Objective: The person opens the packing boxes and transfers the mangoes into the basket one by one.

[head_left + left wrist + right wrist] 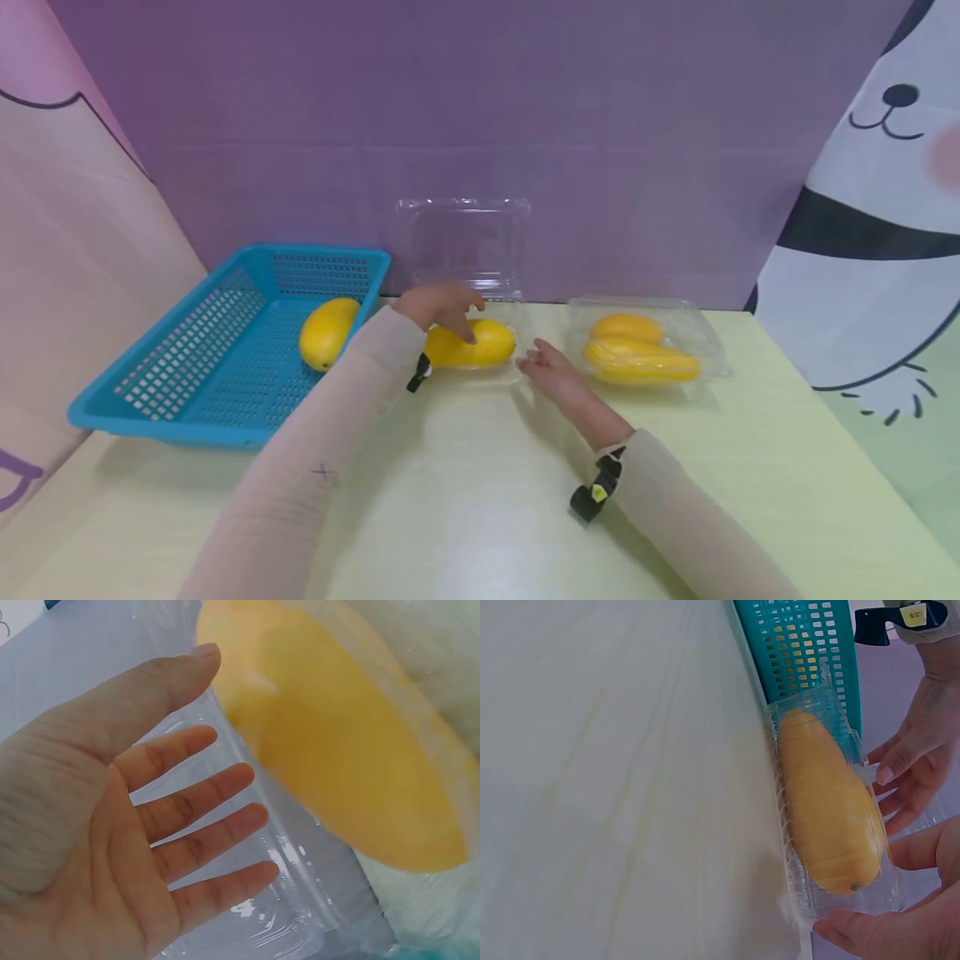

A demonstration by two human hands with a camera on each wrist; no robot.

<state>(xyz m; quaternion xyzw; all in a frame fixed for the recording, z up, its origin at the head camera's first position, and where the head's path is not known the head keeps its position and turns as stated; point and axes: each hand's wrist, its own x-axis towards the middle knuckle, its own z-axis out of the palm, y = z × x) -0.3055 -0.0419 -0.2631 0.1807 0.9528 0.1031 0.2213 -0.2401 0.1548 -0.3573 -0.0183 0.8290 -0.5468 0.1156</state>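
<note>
Yellow mango (491, 343) lies in a clear plastic clamshell box (840, 904), lid (465, 242) upright at the back. A second yellow surface shows behind it in the right wrist view. Over the mango is my left hand (442, 307); in the left wrist view its fingers (199, 806) are straight and spread, the palm holding nothing. At the box's right end is my right hand (555, 379), thumb and finger apart, fingertips (847, 926) right at the corner.
Left stands a blue perforated basket (172, 429) with one mango (328, 333) inside. To the right, a closed clear box (697, 337) holds two mangoes (641, 360). A purple cloth (480, 100) hangs behind the pale table (480, 517).
</note>
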